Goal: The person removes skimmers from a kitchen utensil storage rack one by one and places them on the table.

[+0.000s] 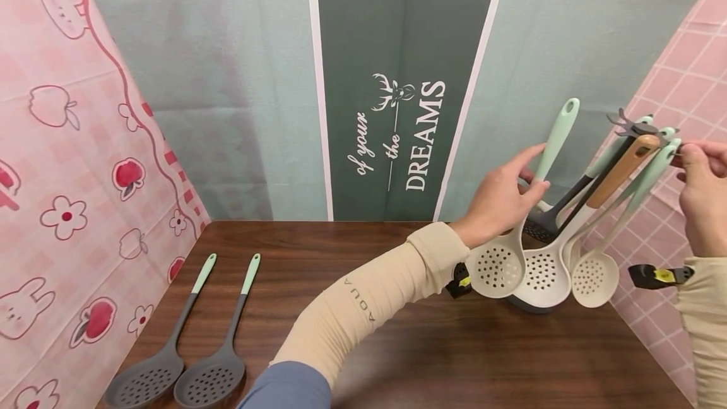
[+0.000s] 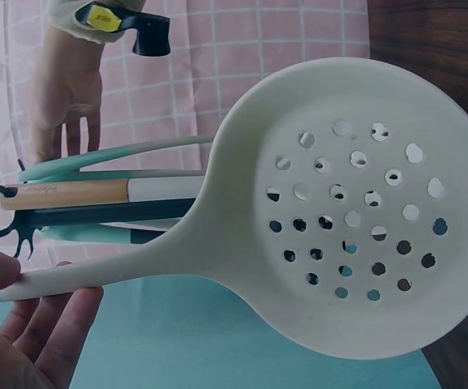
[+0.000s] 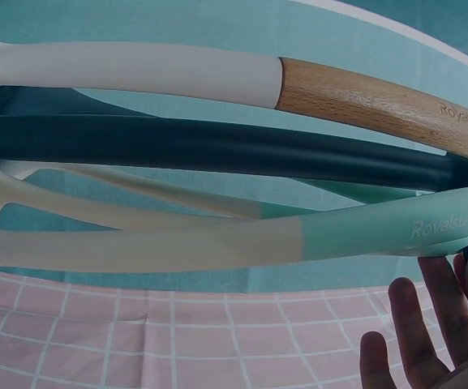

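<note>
My left hand (image 1: 505, 197) grips a cream skimmer (image 1: 496, 267) by its stem, just below the mint handle, with the perforated bowl hanging down; the bowl fills much of the left wrist view. Right beside it stands a rotating-style utensil rack with a dark hooked top (image 1: 633, 125), hung with several utensils. Among them are a white skimmer (image 1: 542, 276) with a wooden handle and a smaller cream skimmer (image 1: 595, 279) with a mint handle. At that mint handle's end, my right hand (image 1: 704, 188) pinches a dark hook tip between thumb and finger (image 3: 444, 296), other fingers spread.
Two dark grey skimmers (image 1: 210, 374) with mint handle ends lie side by side on the left of the brown wooden table (image 1: 397, 358). A pink tiled-pattern cloth (image 1: 659, 308) borders the right, a printed pink cloth (image 1: 68, 207) the left, and a green-grey cloth (image 1: 238, 112) the back.
</note>
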Tool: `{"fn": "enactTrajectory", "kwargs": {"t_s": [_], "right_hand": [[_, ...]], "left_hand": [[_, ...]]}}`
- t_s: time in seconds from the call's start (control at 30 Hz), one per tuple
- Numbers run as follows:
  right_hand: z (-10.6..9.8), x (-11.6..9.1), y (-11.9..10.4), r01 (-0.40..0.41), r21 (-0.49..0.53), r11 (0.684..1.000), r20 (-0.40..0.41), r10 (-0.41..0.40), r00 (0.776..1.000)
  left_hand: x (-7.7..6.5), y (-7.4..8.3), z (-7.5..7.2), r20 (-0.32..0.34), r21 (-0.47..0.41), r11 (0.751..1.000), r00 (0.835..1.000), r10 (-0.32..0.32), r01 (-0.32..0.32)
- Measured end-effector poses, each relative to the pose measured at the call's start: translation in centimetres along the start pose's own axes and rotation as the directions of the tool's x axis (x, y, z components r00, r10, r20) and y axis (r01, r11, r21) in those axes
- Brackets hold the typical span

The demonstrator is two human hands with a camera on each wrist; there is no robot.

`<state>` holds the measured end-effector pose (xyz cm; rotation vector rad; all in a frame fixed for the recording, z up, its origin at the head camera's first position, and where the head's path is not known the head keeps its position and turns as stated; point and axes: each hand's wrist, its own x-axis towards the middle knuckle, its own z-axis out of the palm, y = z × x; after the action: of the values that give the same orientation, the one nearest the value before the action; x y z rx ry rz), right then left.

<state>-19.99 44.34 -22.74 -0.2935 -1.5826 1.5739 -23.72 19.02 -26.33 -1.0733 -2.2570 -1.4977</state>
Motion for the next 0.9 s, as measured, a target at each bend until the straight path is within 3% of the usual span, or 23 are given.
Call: {"fn": "enactTrajectory", "kwargs": {"t_s": [0.6,0.7,0.9], "right_hand": [[0.1,0.1,0.2,-0.001,0.039,0.999,-0.014,0.002,1.0],[0.1,0.1,0.1,-0.018,0.086,0.996,-0.016,0.02,1.0],[0.2,-0.2,-0.4,-0.031,0.079,0.996,-0.018,0.033,0.999]], "left_hand": [[-0.8,0.2,-2.8,-0.015,0.0,1.0,1.0,-0.014,0.014],[-0.8,0.0,-3.3,-0.015,-0.006,1.0,1.0,-0.015,0.015],[-1.1,-0.8,-4.6,-0.038,-0.026,1.0,0.999,0.002,-0.003]]}}
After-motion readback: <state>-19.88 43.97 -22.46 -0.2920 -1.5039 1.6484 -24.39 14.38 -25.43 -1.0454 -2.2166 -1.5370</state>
